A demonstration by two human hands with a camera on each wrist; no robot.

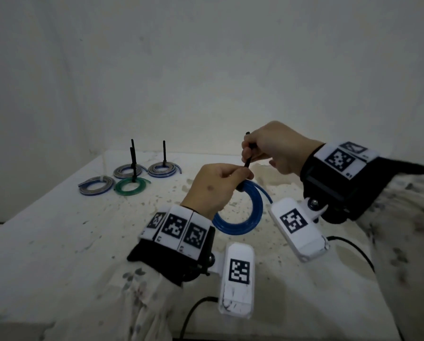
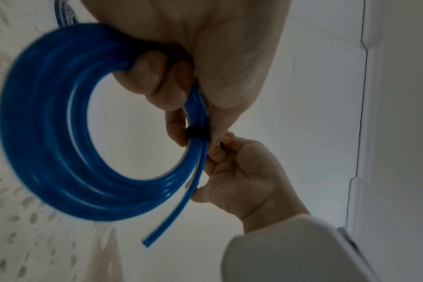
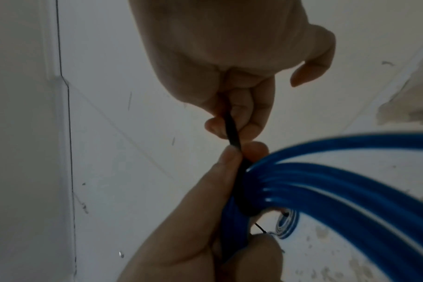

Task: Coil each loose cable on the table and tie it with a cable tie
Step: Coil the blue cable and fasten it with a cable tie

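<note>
A blue cable coil [image 1: 251, 212] [image 2: 61, 152] [image 3: 338, 183] hangs in the air above the table, held at its upper edge by my left hand [image 1: 213, 185] [image 2: 181, 66] [image 3: 205, 229], whose fingers curl round the strands. A black cable tie [image 1: 247, 161] [image 2: 197, 132] [image 3: 232, 129] wraps the strands beside those fingers. My right hand [image 1: 272, 148] [image 2: 242, 181] [image 3: 229, 66] pinches the tie's free tail, which rises up and to the right from the coil. One loose blue cable end [image 2: 167, 215] points down from the coil.
At the table's [image 1: 58, 242] far left lie several tied coils: grey-blue ones [image 1: 96, 184] [image 1: 128, 170] [image 1: 163, 169] and a green one [image 1: 131, 185], with black tie tails standing upright. White walls close the back and left. Black cords trail off the near table edge.
</note>
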